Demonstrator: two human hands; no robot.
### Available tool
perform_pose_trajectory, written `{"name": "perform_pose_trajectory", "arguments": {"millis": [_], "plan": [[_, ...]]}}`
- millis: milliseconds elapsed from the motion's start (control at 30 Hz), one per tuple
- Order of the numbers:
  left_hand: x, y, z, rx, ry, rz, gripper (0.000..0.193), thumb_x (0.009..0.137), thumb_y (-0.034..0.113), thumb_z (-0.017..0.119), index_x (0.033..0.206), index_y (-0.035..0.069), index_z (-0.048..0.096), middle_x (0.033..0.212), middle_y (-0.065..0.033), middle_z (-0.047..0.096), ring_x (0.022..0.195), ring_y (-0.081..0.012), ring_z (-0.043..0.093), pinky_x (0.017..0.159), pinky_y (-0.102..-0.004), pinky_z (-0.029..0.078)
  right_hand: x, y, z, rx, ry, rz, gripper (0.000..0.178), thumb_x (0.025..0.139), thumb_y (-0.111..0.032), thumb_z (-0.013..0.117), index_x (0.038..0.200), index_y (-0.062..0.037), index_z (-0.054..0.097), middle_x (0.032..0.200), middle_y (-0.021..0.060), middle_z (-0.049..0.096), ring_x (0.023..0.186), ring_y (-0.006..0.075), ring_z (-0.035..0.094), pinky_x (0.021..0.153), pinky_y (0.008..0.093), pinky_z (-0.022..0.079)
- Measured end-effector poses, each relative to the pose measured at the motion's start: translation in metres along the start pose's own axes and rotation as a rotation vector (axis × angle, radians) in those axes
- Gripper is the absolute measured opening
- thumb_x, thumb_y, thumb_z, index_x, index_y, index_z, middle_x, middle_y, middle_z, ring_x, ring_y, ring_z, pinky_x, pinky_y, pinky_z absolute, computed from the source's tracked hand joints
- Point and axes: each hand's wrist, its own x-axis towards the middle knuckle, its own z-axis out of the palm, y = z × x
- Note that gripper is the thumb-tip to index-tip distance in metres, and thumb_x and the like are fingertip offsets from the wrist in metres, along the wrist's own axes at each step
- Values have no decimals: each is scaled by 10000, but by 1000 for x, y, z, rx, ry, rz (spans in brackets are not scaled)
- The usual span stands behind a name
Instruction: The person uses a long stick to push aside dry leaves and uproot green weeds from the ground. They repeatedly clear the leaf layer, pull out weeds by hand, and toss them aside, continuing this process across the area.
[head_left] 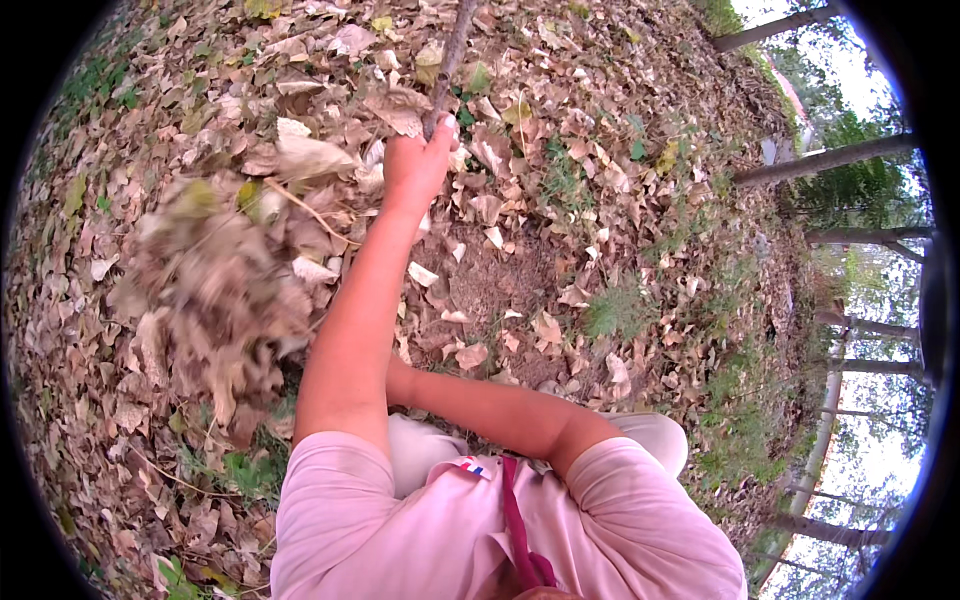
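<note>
My left hand [418, 165] is closed around a thin brown stick [455, 55], thumb along its side. The stick runs up out of the top of the view. My right forearm [490, 403] crosses to the left under my left arm. Behind that arm the right hand is hidden, so its fingers cannot be made out. A heap of dry leaves [220, 290], smeared by motion, lies just left of my left forearm. A thin twig [310, 212] pokes out of its upper right side.
Dry fallen leaves [90, 330] cover the ground around me. A patch of bare soil [500, 280] shows right of my left forearm, with a grass tuft [615, 312] beside it. Several tree trunks [825, 163] stand along the right edge. My bent knee [655, 440] is close by.
</note>
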Motion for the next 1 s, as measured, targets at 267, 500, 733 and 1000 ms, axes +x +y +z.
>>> {"name": "perform_pose_trajectory", "arguments": {"millis": [267,500,733,1000], "plan": [[5,-18,-11,287,86,135,486,771,426,539,610,-28,607,520,-178,551,520,-332,563,546,-411,439,4,-6,-124,-634,66,277,167,808,-227,500,899,-88,522,813,156,601,720,340,588,632,427,482],[-9,14,-57,-366,96,-267,231,895,206,491,1059,49,532,748,-46,589,620,-89,547,537,-245,485,-16,61,-204,-738,278,559,258,807,-241,508,989,-61,475,782,180,590,738,340,589,690,430,460],[-11,-28,-137,-234,450,-279,250,870,271,545,925,34,601,684,-32,581,514,-83,484,489,-239,424,-41,187,-229,698,988,1163,204,856,-226,508,800,-31,487,531,49,458,404,178,481,317,338,356],[-29,-13,-147,-110,540,-253,254,869,270,549,965,37,584,672,-30,570,515,-81,475,484,-236,410,147,204,-110,259,89,576,74,789,-79,530,840,-26,521,610,62,496,458,159,477,343,331,364]]}}
